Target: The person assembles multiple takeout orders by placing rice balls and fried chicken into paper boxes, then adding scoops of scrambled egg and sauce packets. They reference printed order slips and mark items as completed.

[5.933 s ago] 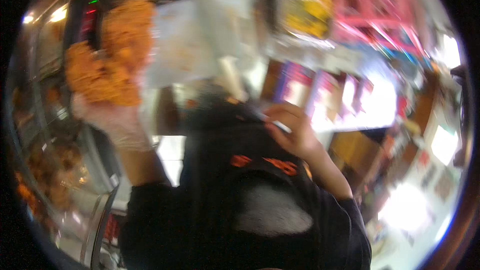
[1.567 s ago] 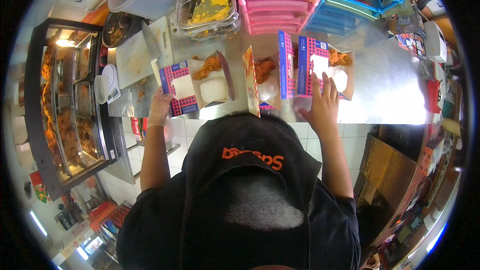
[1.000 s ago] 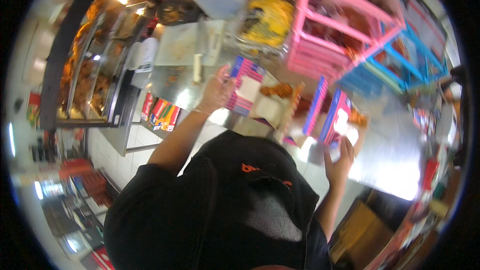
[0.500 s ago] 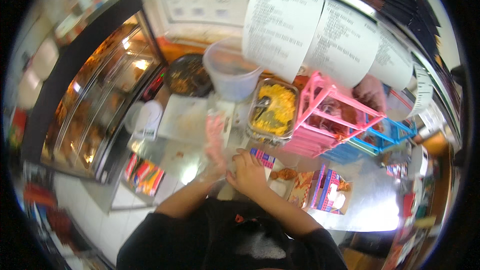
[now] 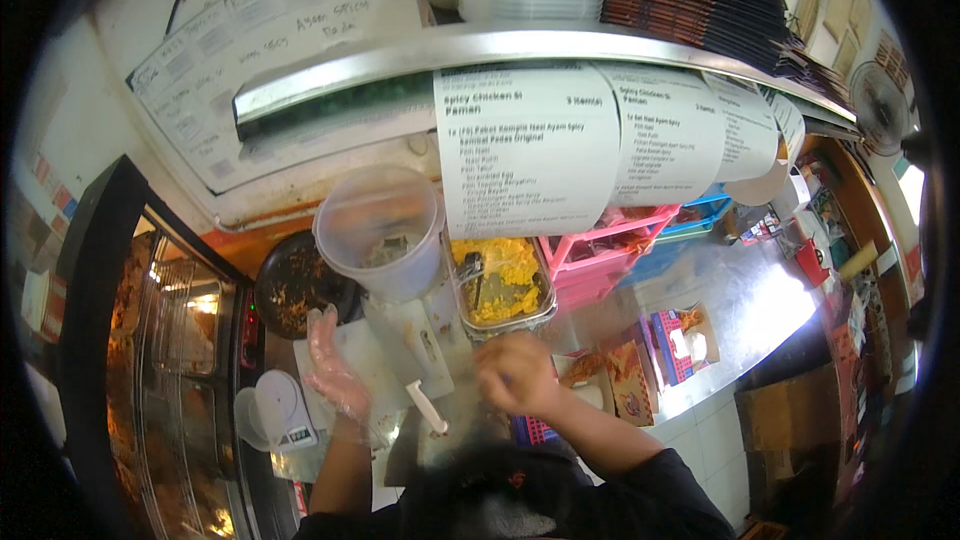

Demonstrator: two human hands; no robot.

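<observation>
My left hand (image 5: 336, 372), in a clear plastic glove, is raised over the white cutting board (image 5: 349, 340) with its fingers stretched out; it holds nothing. A white-handled knife (image 5: 428, 408) lies to its right, its blade on a board. My right hand (image 5: 516, 376), bare and slightly blurred, hovers just in front of the metal tray of yellow scrambled egg (image 5: 512, 302). Its fingers are curled in; whether anything is inside cannot be seen. Close to my right forearm stands an open meal box (image 5: 632, 392) with fried chicken (image 5: 582, 370). Another filled box (image 5: 672, 348) stands farther right.
A clear plastic tub (image 5: 375, 202), a black pan (image 5: 298, 290) and a white kitchen scale (image 5: 284, 408) stand around the boards. Lit display cabinet (image 5: 170, 340) on the left. Paper slips (image 5: 530, 155) hang from a metal shelf (image 5: 540, 45) above pink baskets (image 5: 600, 258).
My hands were together at the left wrist; now they are apart. The gloved left hand has moved left over the board, the right has drawn away and curled. The view has tilted up.
</observation>
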